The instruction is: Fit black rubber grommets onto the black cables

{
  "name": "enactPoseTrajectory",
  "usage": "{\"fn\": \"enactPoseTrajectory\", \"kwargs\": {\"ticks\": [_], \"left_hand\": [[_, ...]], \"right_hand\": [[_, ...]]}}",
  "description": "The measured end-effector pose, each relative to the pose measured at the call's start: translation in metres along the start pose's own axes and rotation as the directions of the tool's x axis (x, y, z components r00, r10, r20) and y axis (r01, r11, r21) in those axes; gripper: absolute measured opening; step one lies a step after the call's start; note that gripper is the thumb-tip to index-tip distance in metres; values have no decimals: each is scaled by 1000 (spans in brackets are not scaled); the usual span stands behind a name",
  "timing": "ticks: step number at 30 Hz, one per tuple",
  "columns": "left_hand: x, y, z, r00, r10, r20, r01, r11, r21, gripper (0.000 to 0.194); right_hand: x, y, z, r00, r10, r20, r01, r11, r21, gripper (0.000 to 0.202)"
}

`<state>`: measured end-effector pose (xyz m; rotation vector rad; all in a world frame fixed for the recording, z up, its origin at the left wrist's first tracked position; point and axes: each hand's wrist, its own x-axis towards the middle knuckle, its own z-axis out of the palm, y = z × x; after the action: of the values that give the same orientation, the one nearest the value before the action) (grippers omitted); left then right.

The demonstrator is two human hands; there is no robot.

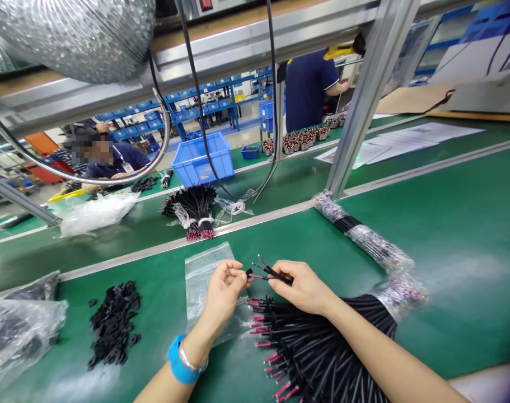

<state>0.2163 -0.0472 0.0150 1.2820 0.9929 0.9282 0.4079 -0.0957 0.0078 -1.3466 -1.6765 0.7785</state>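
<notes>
My left hand (228,284) pinches a small black part (249,272) between thumb and fingers. Just right of it, my right hand (299,282) grips a few black cables (275,273) whose thin red and black wire ends point left. One red wire end reaches the black part; whether it goes inside I cannot tell. Below my right hand and forearm lies a large bundle of black cables (330,347) with red tips. A clear plastic bag (198,280) lies flat behind my left hand. Small black parts (114,324) form a loose pile at the left.
A wrapped cable bundle (364,238) lies at the right. Tied black cables (193,207) and a blue bin (204,159) stand behind the metal rail. Plastic bags (23,324) are at far left. A metal post (364,101) rises from the bench. Two people are across the bench.
</notes>
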Motion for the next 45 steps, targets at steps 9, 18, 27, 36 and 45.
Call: {"fn": "enactPoseTrajectory", "kwargs": {"ticks": [9,18,27,36,45], "left_hand": [[-3,-9,-5,997,57,54,-59,998,30,28],[3,-8,1,959,-177,222,194,979,-57,39],[4,-4,14,978,103,182,-163,918,361,18],[4,5,19,963,92,252,-202,867,456,15],[1,-8,20,956,135,261,-238,877,417,17]], "right_hand": [[-2,-4,-4,997,-67,25,68,997,-37,11],[-6,0,-4,982,-190,-2,189,978,-91,9],[-5,3,-5,971,-237,18,238,967,-86,15],[-4,15,-4,997,-21,80,12,993,121,36],[-6,17,-1,976,108,189,-158,948,276,39]]}}
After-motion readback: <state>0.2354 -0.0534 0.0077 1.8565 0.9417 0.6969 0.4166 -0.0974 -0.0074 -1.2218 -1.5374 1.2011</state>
